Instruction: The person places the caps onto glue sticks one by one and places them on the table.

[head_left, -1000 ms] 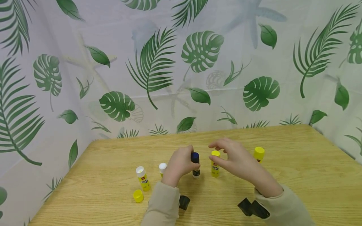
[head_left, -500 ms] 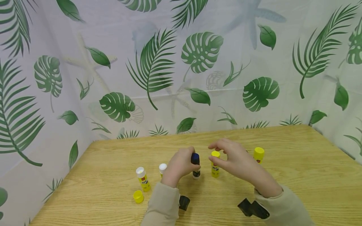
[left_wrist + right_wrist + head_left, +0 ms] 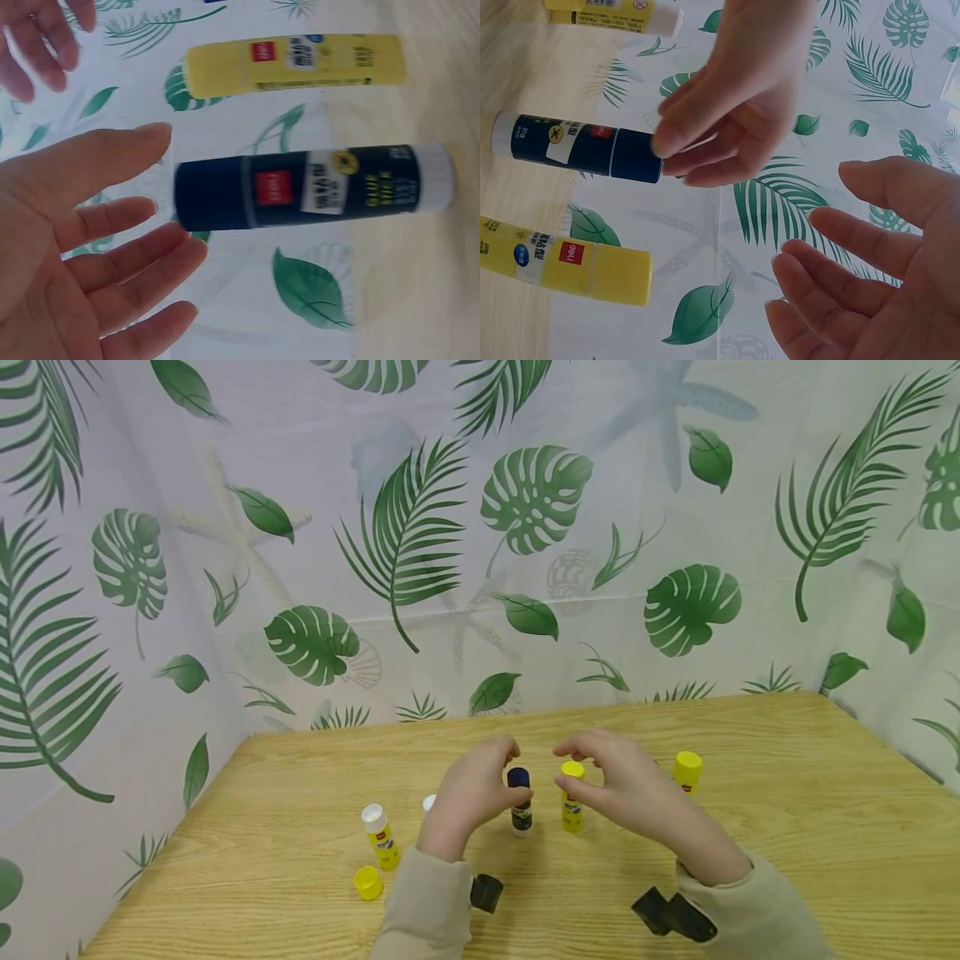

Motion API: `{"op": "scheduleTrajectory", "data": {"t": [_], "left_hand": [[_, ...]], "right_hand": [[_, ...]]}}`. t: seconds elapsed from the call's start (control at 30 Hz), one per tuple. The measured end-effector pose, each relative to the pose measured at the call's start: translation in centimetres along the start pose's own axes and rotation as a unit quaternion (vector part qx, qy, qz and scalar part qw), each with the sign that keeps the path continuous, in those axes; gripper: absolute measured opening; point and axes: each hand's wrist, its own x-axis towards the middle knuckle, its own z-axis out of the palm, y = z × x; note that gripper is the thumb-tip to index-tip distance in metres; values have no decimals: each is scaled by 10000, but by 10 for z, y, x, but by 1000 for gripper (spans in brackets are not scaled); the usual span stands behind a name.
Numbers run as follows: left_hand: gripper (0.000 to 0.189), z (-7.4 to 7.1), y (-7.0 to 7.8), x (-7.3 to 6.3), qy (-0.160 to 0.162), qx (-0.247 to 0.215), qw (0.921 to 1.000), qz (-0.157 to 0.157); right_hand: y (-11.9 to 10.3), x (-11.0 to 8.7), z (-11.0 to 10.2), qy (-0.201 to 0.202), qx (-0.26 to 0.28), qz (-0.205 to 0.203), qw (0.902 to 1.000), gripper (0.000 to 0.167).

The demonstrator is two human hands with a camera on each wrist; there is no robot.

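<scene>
A dark blue glue stick (image 3: 521, 818) with a white base stands upright on the table. My left hand (image 3: 472, 793) is around its capped top, fingers and thumb spread; the left wrist view shows the blue glue stick (image 3: 330, 189) with a gap to the fingertips. Just right of it stands a yellow glue stick (image 3: 572, 817), cap on. Behind and beside that cap hovers my right hand (image 3: 630, 785), thumb and fingers parted. In the right wrist view the yellow glue stick (image 3: 570, 259) is apart from my right hand (image 3: 855, 277), which holds nothing.
Toward the left stands a yellow glue stick (image 3: 382, 843) with a white open top, and a loose yellow cap (image 3: 367, 883) lies near it. A white top (image 3: 428, 802) shows beside my left hand, mostly hidden. Another yellow glue stick (image 3: 687, 768) stands behind my right forearm.
My left hand has let go of the blue glue stick, spreading its fingers and shifting slightly left. The blue stick stays standing. My right hand has hardly moved.
</scene>
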Motion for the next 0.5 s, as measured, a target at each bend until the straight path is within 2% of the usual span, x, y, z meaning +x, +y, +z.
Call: {"op": "scheduleTrajectory", "data": {"t": [0.3, 0.5], "left_hand": [[42, -17, 14, -9, 261, 47, 9994, 217], [40, -26, 21, -17, 374, 130, 9980, 483]], "right_hand": [[1, 0, -1, -5, 25, 17, 10000, 21], [1, 0, 0, -12, 23, 18, 10000, 20]]}}
